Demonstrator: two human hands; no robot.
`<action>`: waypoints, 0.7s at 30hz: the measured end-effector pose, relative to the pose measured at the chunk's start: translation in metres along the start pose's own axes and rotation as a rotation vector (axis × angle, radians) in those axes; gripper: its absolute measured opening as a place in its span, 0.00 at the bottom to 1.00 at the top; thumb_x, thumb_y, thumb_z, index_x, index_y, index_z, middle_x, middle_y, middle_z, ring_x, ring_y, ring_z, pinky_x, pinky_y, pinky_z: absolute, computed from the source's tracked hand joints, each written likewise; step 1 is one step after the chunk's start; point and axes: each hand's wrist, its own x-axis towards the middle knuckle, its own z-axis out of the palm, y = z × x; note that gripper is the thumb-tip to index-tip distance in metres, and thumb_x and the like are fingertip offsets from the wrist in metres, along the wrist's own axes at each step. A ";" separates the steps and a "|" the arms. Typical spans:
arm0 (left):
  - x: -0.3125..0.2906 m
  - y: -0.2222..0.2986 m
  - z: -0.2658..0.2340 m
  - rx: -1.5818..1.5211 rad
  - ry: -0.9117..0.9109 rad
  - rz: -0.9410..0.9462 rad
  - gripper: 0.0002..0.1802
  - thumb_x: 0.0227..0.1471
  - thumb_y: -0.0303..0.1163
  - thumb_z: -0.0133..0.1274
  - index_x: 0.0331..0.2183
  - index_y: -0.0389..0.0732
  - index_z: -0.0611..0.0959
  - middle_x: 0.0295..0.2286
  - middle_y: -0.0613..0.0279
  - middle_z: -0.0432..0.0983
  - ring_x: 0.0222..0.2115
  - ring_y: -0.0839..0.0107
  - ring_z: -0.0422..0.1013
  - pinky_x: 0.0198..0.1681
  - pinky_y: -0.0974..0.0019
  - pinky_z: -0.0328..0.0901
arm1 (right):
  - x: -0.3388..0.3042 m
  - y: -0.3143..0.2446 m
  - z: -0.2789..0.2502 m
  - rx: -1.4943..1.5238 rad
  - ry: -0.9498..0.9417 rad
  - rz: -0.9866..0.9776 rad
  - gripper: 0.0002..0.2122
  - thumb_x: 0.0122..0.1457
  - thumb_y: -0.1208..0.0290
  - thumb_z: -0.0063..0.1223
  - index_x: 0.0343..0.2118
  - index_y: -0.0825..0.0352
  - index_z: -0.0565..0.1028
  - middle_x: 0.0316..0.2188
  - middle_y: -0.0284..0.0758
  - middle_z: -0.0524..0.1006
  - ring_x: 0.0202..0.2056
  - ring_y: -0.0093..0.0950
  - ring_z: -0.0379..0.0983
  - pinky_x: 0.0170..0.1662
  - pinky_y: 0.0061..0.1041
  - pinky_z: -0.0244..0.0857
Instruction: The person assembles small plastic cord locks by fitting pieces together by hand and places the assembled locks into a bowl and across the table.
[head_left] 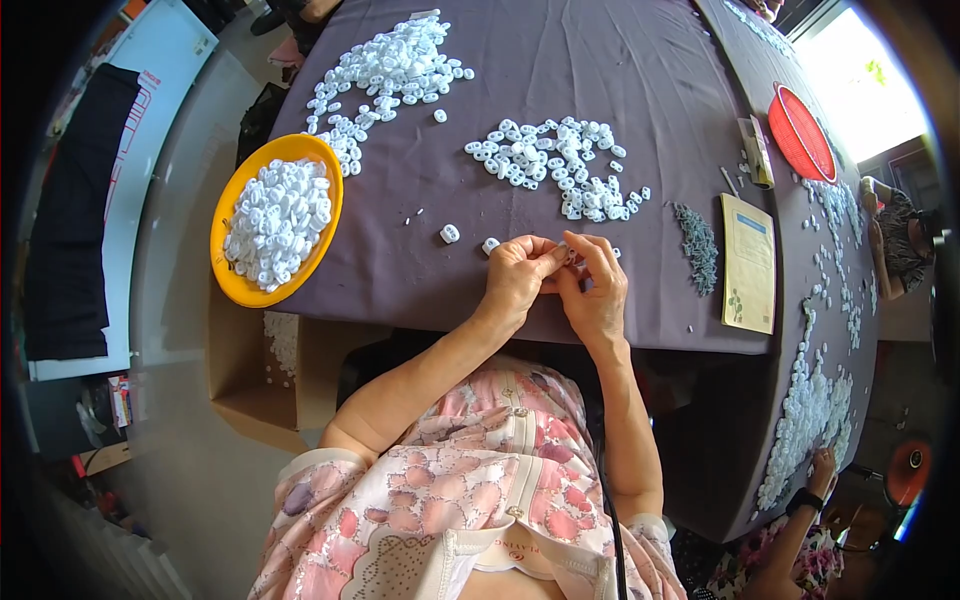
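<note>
My two hands meet above the near edge of the table, fingertips almost touching. Between them is a small white oval plastic piece (571,256) with dark holes, partly hidden by the fingers. My right hand (598,295) pinches this piece. The fingers of my left hand (512,278) are pinched together against it; what exactly they grip is hidden. Just left of my hands lie two loose white pieces, one by my left fingers (490,245) and another farther out (449,234). Beyond them spreads a cluster of similar pieces (540,155). Small grey-green parts (696,250) lie heaped to the right.
A yellow basin (222,270) full of white pieces sits at the table's left edge, above a cardboard box (250,400). A larger white heap (400,60) lies far left. At right are a yellow packet (750,270), a red basket (800,135) and other people's hands (822,470).
</note>
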 end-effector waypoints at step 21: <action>0.011 -0.013 -0.016 0.177 -0.078 0.078 0.10 0.54 0.32 0.49 0.30 0.33 0.77 0.24 0.64 0.73 0.23 0.80 0.71 0.23 0.75 0.72 | -0.003 0.012 0.003 -0.035 -0.010 0.005 0.12 0.44 0.80 0.55 0.36 0.67 0.75 0.33 0.35 0.73 0.27 0.29 0.73 0.28 0.23 0.68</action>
